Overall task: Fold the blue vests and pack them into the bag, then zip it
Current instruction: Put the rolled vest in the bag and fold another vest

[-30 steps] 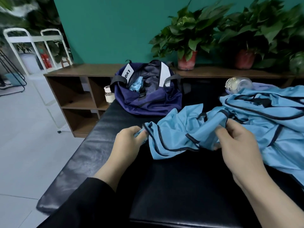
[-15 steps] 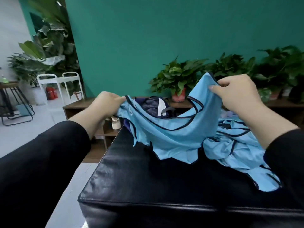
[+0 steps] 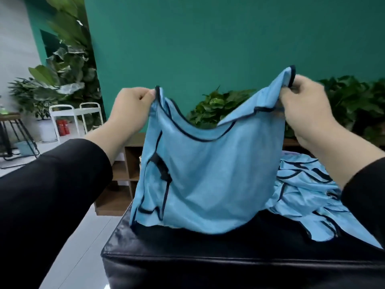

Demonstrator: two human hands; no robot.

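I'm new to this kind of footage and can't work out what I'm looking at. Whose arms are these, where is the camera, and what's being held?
There is no machine here: a person wears a camera on the head, looking forward and down, so the arms are their own. The left hand and the right hand each pinch a shoulder of a blue vest, holding it up spread out, its bottom edge about at the black table. More blue vests lie crumpled in a pile on the table to the right. Behind are a green wall, potted plants and a wooden shelf. The bag is hidden in this view.
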